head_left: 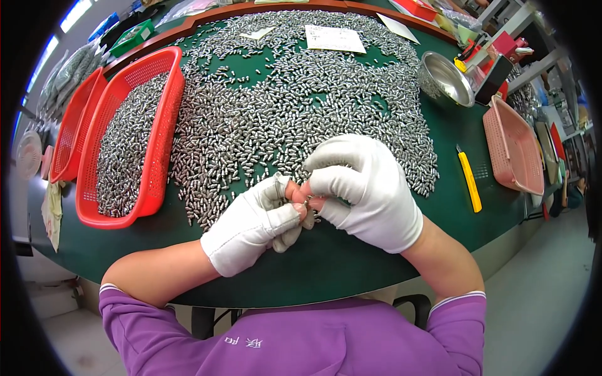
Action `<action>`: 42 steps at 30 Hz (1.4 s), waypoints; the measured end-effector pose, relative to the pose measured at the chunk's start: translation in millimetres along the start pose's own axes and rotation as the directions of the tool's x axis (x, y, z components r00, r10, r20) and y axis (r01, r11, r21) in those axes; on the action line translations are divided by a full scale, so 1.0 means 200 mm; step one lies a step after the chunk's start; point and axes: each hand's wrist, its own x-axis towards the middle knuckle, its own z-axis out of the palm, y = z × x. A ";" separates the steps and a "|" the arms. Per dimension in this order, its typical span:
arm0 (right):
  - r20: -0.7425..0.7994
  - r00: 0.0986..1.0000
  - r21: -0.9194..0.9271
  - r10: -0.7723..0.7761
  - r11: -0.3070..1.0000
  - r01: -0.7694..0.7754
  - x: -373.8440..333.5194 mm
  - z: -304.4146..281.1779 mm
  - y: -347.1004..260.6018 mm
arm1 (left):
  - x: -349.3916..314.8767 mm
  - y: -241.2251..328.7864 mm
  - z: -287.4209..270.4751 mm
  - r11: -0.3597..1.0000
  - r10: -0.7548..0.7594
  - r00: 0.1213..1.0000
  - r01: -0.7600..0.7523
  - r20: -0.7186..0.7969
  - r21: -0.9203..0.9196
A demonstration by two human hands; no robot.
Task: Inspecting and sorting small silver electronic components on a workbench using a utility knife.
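My left hand (254, 224) and my right hand (370, 191) meet over the near edge of the spread of parts, both in white gloves with some fingertips bare. Their fingertips pinch together on a small metal part (307, 202), mostly hidden between the fingers. It looks like one of the many small silvery metal pieces (301, 106) heaped across the green table (301, 269). To the left, a red plastic basket (166, 131) holds a pile of the same pieces.
A second red basket (70, 135) stands further left. On the right are a steel bowl (448, 78), a yellow utility knife (469, 180) and a pink basket (514, 150). Paper slips (334, 39) lie on the pieces at the back, before a raised wooden edge (263, 9).
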 end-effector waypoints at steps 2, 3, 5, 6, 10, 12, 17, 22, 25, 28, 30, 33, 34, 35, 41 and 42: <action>0.042 0.999 0.014 -0.002 1.000 0.001 -0.01 0.00 0.01 | 0.00 0.00 0.00 1.000 0.001 1.000 -0.001 0.011 0.005; 0.084 0.996 0.029 -0.004 1.000 0.002 -0.01 0.00 0.01 | 0.00 0.01 0.00 1.000 0.002 1.000 -0.003 0.021 0.010; 0.064 0.998 0.035 -0.015 0.999 0.012 -0.01 0.00 0.02 | 0.00 0.01 0.01 1.000 0.004 1.000 -0.005 0.015 0.024; 0.043 0.999 0.041 -0.025 0.999 0.023 -0.01 0.00 0.02 | 0.00 0.01 0.01 0.999 0.006 1.000 -0.006 0.009 0.038; 0.030 1.000 0.058 -0.002 0.998 0.000 -0.01 0.00 0.00 | 0.00 0.01 0.00 0.999 0.003 1.000 -0.004 0.014 0.040; 0.083 0.996 0.057 0.022 0.998 -0.027 -0.02 -0.01 0.00 | 0.00 0.01 0.01 1.000 0.004 1.000 -0.004 0.001 0.002; 0.039 0.999 -0.021 0.010 1.000 -0.009 -0.03 0.00 -0.01 | 0.00 0.00 0.01 1.000 0.004 1.000 -0.004 -0.006 -0.012; -0.007 0.999 -0.087 -0.032 0.996 0.031 -0.04 0.01 -0.02 | 0.00 0.00 0.00 1.000 0.023 0.999 -0.022 0.026 -0.018; 0.027 0.999 -0.047 0.021 0.999 -0.020 -0.05 0.01 -0.02 | 0.00 -0.01 0.00 1.000 0.013 1.000 -0.013 0.001 -0.010; 0.087 0.963 0.117 0.254 0.958 -0.263 -0.06 0.01 -0.03 | 0.00 -0.01 0.00 0.999 0.040 0.999 -0.040 0.012 -0.009; 0.077 0.957 0.104 0.279 0.953 -0.286 -0.06 0.01 -0.02 | 0.00 -0.01 0.01 0.999 0.028 0.999 -0.027 -0.035 0.026; 0.001 0.940 0.041 0.342 0.939 -0.342 -0.06 -0.01 -0.01 | 0.00 0.01 0.01 0.999 0.033 0.999 -0.034 0.012 0.040; -0.064 0.953 -0.034 0.298 0.953 -0.300 -0.05 -0.03 0.03 | 0.00 0.00 0.01 0.999 0.032 0.999 -0.032 0.009 0.039; -0.148 0.945 -0.098 0.290 0.947 -0.306 -0.06 -0.05 0.06 | 0.01 0.00 0.00 0.999 0.039 0.999 -0.039 0.009 0.035; -0.334 0.865 -0.437 0.375 0.752 -0.494 -0.05 -0.21 0.25 | -0.01 0.01 0.01 0.997 0.073 0.997 -0.073 0.010 0.031; -0.310 0.886 -0.515 0.345 0.723 -0.461 -0.07 -0.23 0.28 | -0.01 0.01 0.00 0.997 0.070 0.997 -0.070 0.028 0.013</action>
